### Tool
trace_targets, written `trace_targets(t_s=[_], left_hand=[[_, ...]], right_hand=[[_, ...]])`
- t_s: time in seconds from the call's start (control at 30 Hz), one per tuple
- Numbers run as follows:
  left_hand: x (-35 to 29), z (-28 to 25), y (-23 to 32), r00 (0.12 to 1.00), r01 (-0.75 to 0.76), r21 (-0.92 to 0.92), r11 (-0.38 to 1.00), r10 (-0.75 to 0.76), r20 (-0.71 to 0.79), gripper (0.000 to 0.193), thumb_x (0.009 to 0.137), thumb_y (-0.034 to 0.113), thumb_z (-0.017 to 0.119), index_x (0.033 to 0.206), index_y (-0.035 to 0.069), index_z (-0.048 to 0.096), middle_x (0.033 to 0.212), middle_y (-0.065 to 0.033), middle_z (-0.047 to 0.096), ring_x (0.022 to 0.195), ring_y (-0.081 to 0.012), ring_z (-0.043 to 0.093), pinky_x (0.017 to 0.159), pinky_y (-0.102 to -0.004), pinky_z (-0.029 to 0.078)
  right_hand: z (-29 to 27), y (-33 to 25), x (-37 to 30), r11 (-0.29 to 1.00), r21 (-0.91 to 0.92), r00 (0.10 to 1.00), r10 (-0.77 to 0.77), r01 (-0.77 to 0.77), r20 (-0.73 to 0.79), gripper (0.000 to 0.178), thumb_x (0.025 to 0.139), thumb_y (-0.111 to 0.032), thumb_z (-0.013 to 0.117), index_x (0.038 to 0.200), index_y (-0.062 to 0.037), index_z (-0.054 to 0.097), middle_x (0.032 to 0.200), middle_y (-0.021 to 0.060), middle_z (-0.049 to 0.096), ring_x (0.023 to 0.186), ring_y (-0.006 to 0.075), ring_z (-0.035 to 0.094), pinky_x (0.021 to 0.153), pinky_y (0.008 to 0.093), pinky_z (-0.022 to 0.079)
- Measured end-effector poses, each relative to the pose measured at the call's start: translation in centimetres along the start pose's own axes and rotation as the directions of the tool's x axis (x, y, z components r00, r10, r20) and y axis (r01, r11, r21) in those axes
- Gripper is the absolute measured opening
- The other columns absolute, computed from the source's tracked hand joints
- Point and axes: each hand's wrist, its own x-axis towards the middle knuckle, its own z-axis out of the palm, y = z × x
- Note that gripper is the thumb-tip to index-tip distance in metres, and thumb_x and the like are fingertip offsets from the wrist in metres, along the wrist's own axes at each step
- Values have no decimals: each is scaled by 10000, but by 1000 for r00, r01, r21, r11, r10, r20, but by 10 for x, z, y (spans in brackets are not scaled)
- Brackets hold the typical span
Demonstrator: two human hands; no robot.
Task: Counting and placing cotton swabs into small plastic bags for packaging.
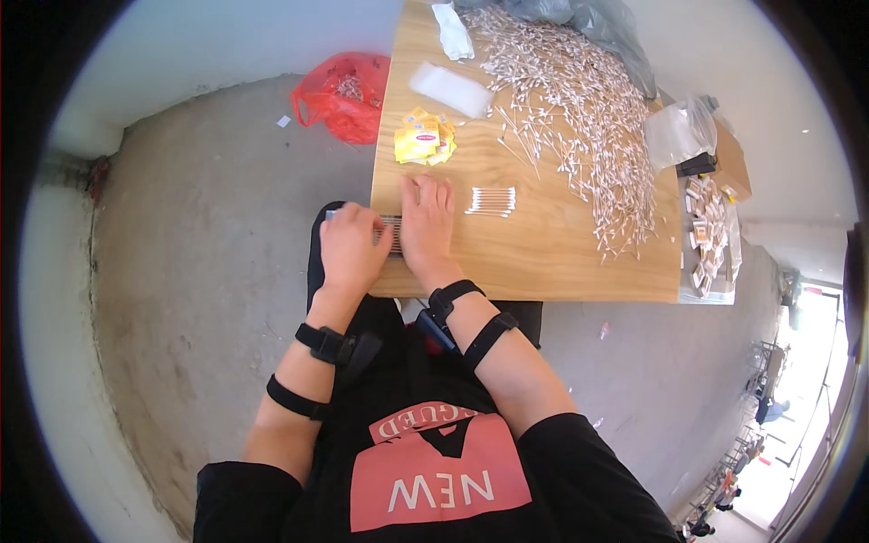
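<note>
At the table's near left corner my left hand [355, 246] is closed, its fingers and thumb curled at the edge of a small flat thing with dark and light stripes [392, 235]. Most of that striped thing is hidden under my hands, so its kind cannot be made out. My right hand [427, 217] lies flat with its fingers stretched out, touching the striped thing's right side. Just right of it lies a neat row of several cotton swabs [491, 201]. Beyond my hands sits a small heap of yellow printed cards [423, 140].
A large loose heap of cotton swabs [579, 127] covers the wooden table's [543, 267] far right. Clear plastic sleeves [451, 89] lie behind the cards. On the left hangs a red plastic bag [348, 95]. Small filled packs [708, 231] lie beyond the right edge, near a cardboard box [731, 165].
</note>
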Motion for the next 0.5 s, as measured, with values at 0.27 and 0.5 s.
trace_targets(t_s=[0.27, 0.5], left_hand=[[-7, 29, -58, 721, 502, -792, 346, -674, 162, 320, 874, 277, 685, 925, -33, 625, 838, -32, 637, 723, -100, 545, 680, -240, 444], [-11, 36, -60, 650, 439, -895, -78, -660, 376, 220, 849, 233, 722, 867, 26, 651, 775, 17, 612, 698, -53, 533, 639, -214, 421]], right_hand=[[0, -10, -2, 947, 251, 980, 187, -199, 71, 331, 861, -59, 484, 1182, 6, 530, 1140, 142, 496, 1151, 311, 454, 1063, 436, 309], [2, -3, -30, 209, 921, 765, 630, -329, 131, 348, 1005, -215, 391, 1258, 13, 463, 1237, 148, 484, 1221, 255, 439, 1095, 364, 299]])
